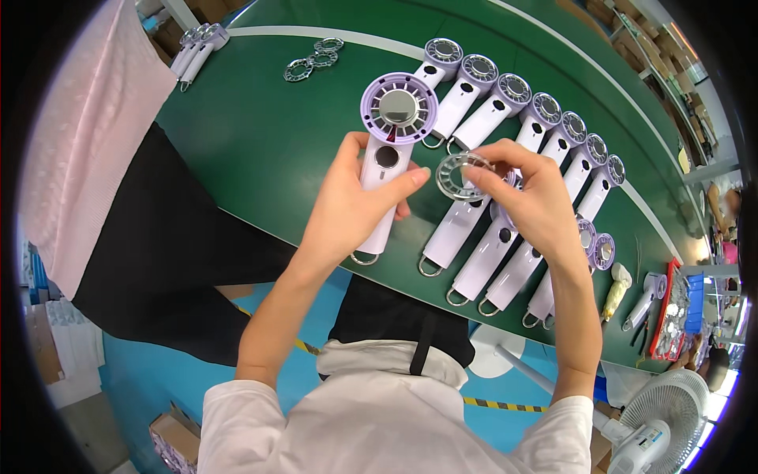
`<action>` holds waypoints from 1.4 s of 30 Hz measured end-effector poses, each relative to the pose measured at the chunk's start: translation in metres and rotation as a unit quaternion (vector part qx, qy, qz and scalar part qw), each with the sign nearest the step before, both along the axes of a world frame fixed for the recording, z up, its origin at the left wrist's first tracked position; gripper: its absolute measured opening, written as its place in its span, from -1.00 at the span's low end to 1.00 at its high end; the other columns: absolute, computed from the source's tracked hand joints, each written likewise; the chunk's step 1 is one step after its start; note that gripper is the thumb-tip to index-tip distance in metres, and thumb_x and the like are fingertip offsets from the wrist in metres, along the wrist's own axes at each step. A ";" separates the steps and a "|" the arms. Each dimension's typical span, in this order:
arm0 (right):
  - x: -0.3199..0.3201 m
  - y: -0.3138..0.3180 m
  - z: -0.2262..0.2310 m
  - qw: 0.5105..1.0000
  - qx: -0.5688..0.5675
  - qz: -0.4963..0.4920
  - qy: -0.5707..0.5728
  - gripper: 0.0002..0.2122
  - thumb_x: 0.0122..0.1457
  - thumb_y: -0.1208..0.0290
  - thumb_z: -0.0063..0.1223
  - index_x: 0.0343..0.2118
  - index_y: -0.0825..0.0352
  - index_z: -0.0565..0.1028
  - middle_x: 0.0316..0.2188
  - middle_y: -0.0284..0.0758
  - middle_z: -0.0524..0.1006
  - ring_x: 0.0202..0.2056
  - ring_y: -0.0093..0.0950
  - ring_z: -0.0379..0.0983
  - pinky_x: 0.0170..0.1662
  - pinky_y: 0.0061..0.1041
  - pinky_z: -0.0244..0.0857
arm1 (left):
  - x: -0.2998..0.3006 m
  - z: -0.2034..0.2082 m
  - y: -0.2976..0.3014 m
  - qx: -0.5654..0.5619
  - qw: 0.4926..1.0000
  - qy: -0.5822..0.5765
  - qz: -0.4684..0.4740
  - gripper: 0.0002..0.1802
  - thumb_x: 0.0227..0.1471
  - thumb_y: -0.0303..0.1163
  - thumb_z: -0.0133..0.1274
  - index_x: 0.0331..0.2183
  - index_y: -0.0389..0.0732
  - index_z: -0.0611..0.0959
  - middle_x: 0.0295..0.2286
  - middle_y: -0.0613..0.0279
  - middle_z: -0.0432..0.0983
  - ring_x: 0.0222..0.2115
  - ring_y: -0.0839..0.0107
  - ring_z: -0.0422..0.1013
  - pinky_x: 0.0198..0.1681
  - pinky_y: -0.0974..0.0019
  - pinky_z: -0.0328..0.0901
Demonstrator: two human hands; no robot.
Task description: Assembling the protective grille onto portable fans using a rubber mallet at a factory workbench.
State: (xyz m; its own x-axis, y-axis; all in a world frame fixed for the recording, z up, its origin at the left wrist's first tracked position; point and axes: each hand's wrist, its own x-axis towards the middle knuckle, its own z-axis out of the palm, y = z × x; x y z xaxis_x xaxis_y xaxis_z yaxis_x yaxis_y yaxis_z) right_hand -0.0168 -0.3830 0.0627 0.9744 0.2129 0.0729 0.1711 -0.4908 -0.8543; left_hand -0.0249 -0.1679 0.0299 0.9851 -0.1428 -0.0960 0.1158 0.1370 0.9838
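Note:
My left hand (347, 197) is closed around the white handle of a handheld fan (399, 107), held upright over the near edge of the table. Its round lilac head faces up, with a silver disc in the middle and no ring cover on it. Between thumb and fingers, my right hand (530, 189) pinches a clear ring-shaped grille (450, 175) just right of the fan, apart from it. Below and behind my right hand lie several more handheld fans (483, 265), partly hidden by the hand and forearm.
A far row of fans (482, 118) with ring grilles fitted crosses the green table (260, 118). Three loose ring grilles (298, 70) lie at the back left. At right are a red tray (671, 312), a blue bin (695, 304) and an electric fan (663, 419). Another person (103, 158) stands at left.

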 end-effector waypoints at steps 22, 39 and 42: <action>-0.009 0.012 -0.039 0.958 0.251 -0.133 -0.038 -0.75 0.27 0.48 0.05 -0.05 0.50 0.47 -0.39 -0.37 0.52 -0.38 -0.63 0.47 -0.27 -0.66 0.35 | 0.000 -0.009 -0.019 -0.106 0.994 0.019 0.025 -0.56 0.09 -0.43 0.18 -0.05 -0.24 0.35 -0.41 0.25 0.49 -0.57 0.49 0.46 -0.51 0.40 0.37; 0.003 0.021 0.020 0.966 0.073 0.021 -0.248 -0.93 0.11 0.59 0.17 -0.35 0.44 0.53 -0.47 -0.36 0.54 -0.45 -0.60 0.45 -0.32 -0.62 0.33 | -0.018 0.012 0.001 0.060 0.993 0.037 -0.097 -0.40 0.02 -0.13 0.28 -0.14 -0.36 0.37 -0.43 0.19 0.51 -0.59 0.58 0.42 -0.55 0.47 0.33; 0.000 0.025 0.022 0.960 0.059 0.028 -0.273 -0.94 0.10 0.62 0.17 -0.36 0.44 0.52 -0.48 -0.35 0.53 -0.47 -0.58 0.45 -0.34 -0.61 0.33 | -0.022 0.012 -0.001 0.076 0.992 0.040 -0.093 -0.51 0.05 -0.23 0.26 -0.14 -0.30 0.40 -0.46 0.27 0.51 -0.61 0.59 0.41 -0.54 0.50 0.31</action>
